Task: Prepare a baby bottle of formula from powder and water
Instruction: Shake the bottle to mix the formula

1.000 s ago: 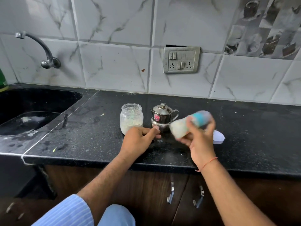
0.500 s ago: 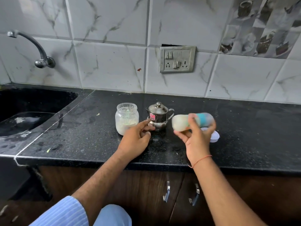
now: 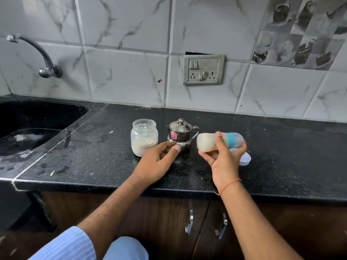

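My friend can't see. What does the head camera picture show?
A person's right hand holds a blurry baby bottle sideways above a black counter. The left hand rests near a powder jar and small steel pot.

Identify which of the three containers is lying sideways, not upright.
The blue-banded baby bottle, held sideways in the right hand; the clear powder jar and steel pot stand upright.

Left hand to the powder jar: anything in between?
Nothing visible. The left hand rests on the counter, just right of and nearer than the jar, with bare counter between them. The steel pot stands behind the fingertips, off that path. The right hand holds the bottle sideways.
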Demonstrator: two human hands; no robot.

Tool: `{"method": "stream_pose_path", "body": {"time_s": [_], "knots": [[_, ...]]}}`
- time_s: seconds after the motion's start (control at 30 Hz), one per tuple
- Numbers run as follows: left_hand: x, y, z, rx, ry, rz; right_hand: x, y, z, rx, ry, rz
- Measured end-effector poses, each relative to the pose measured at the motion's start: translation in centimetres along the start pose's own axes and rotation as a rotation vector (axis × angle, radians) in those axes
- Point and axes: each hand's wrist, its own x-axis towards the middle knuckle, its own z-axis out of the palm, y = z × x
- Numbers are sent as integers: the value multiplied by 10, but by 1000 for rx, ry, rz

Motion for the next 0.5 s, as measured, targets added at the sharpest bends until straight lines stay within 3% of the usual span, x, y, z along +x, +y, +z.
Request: {"method": "stream_pose_path", "body": {"time_s": [0.03, 0.13, 0.27, 0.37, 0.5], "knots": [[-1, 1, 0, -6, -10, 4, 0, -2, 1, 15, 1, 23], [-4, 1, 0, 61, -94, 20, -9, 0, 6, -254, -247, 40], [-5, 0, -2, 170, -136, 55, 0, -4, 1, 56, 35, 13], [-5, 0, -1, 199, -144, 89, -7, -3, 5, -180, -208, 51], [-4, 0, -3, 209, -150, 86, -1, -2, 2, 2, -2, 4]]}}
